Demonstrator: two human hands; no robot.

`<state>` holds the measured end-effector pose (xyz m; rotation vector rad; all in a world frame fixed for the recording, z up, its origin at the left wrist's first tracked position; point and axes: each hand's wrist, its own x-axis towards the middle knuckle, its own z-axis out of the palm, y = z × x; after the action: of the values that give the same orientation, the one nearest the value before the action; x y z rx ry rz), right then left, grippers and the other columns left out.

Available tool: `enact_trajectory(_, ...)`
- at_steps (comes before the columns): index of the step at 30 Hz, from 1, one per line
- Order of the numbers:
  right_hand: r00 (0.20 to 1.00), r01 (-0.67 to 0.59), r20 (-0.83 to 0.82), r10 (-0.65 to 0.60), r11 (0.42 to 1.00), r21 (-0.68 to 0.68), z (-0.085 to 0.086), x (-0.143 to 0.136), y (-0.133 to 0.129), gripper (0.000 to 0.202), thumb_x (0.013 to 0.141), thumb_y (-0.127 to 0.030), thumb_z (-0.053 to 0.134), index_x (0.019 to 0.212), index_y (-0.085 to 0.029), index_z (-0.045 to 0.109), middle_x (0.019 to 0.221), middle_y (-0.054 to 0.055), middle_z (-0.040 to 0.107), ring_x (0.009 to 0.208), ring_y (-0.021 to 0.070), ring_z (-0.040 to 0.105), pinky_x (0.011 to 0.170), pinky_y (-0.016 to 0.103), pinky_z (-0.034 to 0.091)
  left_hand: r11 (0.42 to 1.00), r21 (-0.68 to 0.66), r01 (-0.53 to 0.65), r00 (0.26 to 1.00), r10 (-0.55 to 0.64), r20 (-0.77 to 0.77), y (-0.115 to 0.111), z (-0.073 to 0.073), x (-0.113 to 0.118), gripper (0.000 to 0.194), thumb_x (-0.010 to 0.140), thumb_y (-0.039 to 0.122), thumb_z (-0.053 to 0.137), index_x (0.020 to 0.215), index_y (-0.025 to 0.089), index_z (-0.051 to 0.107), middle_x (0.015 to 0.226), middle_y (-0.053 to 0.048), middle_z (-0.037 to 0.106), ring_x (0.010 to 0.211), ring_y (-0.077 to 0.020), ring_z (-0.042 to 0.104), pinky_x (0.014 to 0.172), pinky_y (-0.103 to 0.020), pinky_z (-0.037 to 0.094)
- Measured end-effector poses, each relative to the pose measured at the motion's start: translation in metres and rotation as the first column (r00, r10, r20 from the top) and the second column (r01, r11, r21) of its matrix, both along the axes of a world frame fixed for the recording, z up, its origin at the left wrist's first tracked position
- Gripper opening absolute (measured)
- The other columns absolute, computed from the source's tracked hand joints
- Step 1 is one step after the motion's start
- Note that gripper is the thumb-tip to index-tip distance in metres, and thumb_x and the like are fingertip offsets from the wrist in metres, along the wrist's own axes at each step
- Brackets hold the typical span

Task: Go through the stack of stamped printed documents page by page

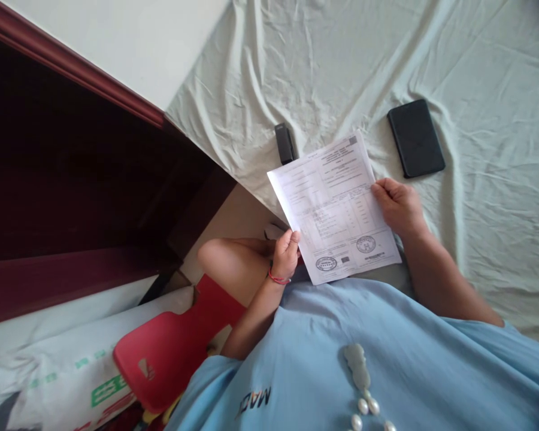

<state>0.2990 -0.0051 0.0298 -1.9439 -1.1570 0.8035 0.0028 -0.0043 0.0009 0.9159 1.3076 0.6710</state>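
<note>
A printed white sheet of paper (pixel 332 209), with two round dark stamps near its lower edge, is held up in front of the blue shirt. My left hand (pixel 286 254), with a red bracelet at the wrist, pinches the paper's left edge. On the opposite side, my right hand (pixel 399 206) grips the right edge, thumb on top. The fingers beneath the sheet are hidden. Beyond the paper's top left corner lies a stapler-like black object (pixel 284 143), and a black phone or case (pixel 416 139) rests past my right hand.
A wrinkled pale green cloth (pixel 332 66) covers the surface ahead. Dark red wooden furniture (pixel 72 66) stands at the left. Below it are a red plastic seat (pixel 161 353) and a white printed sack (pixel 63 371). A beaded pendant (pixel 357 366) hangs over the shirt.
</note>
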Motion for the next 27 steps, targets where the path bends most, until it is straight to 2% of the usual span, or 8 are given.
enact_trajectory(5,1.000,-0.010,0.006,0.010,1.000,0.002,0.001,-0.001,0.000,0.034,0.097,-0.054,0.056,0.080,-0.025,0.065,0.064,0.001,0.056,0.061,0.0181,0.051,0.056,0.032,0.037,1.000,0.005,-0.020,1.000,0.020,0.013,-0.003,0.004,0.002,0.062,0.079,0.078,0.076,0.093,0.018,0.068,0.080,-0.002,0.070,0.073,-0.0168,0.066,0.061,-0.025,0.051)
enact_trajectory(8,1.000,-0.008,0.004,0.008,1.000,0.007,0.003,-0.002,0.000,0.034,0.097,-0.053,0.057,0.079,-0.025,0.064,0.063,0.000,0.055,0.060,0.0178,0.049,0.055,0.032,0.037,0.999,-0.012,-0.043,0.998,0.043,0.040,-0.005,0.003,0.002,0.060,0.078,0.076,0.078,0.093,0.018,0.069,0.078,-0.001,0.069,0.069,-0.0147,0.064,0.056,-0.023,0.047)
enact_trajectory(11,0.998,0.004,-0.063,-0.003,1.000,0.029,0.001,-0.002,-0.001,0.031,0.095,-0.051,0.060,0.080,-0.025,0.066,0.064,0.000,0.054,0.059,0.0163,0.046,0.054,0.031,0.035,0.998,-0.016,-0.064,0.994,0.066,0.086,-0.006,0.002,0.001,0.058,0.078,0.073,0.081,0.094,0.018,0.072,0.070,0.002,0.063,0.055,-0.0085,0.051,0.046,-0.019,0.035)
enact_trajectory(14,0.966,0.028,-0.258,-0.013,0.998,0.052,-0.005,0.000,-0.002,0.033,0.094,-0.054,0.063,0.081,-0.024,0.065,0.064,-0.002,0.052,0.056,0.0140,0.042,0.050,0.029,0.032,0.996,-0.010,-0.087,0.988,0.087,0.126,-0.005,0.007,0.002,0.056,0.077,0.071,0.083,0.090,0.017,0.071,0.061,0.005,0.053,0.047,-0.0047,0.037,0.041,-0.019,0.025)
enact_trajectory(16,0.923,0.052,-0.385,-0.024,0.997,0.064,-0.008,0.001,-0.002,0.036,0.092,-0.058,0.068,0.081,-0.024,0.064,0.064,-0.002,0.052,0.053,0.0127,0.041,0.048,0.027,0.031,0.995,-0.006,-0.102,0.984,0.102,0.148,-0.005,0.012,0.004,0.056,0.076,0.070,0.085,0.084,0.017,0.069,0.058,0.006,0.050,0.045,-0.0041,0.034,0.040,-0.019,0.024)
enact_trajectory(19,0.874,0.085,-0.485,-0.035,0.993,0.082,-0.010,0.001,-0.002,0.039,0.088,-0.061,0.075,0.080,-0.024,0.065,0.063,-0.003,0.051,0.051,0.0112,0.040,0.045,0.026,0.030,0.995,-0.002,-0.103,0.978,0.101,0.181,-0.004,0.019,0.005,0.055,0.076,0.068,0.085,0.077,0.017,0.064,0.056,0.006,0.047,0.043,-0.0042,0.033,0.039,-0.020,0.024)
enact_trajectory(27,0.860,0.099,-0.509,-0.041,0.991,0.088,-0.010,0.002,-0.002,0.039,0.087,-0.059,0.078,0.077,-0.025,0.063,0.061,-0.004,0.048,0.049,0.0104,0.037,0.042,0.026,0.027,0.988,0.114,-0.103,0.987,0.087,0.137,0.009,0.016,0.004,0.055,0.083,0.066,0.081,0.070,0.018,0.057,0.057,0.005,0.045,0.048,-0.0057,0.037,0.043,-0.019,0.029)
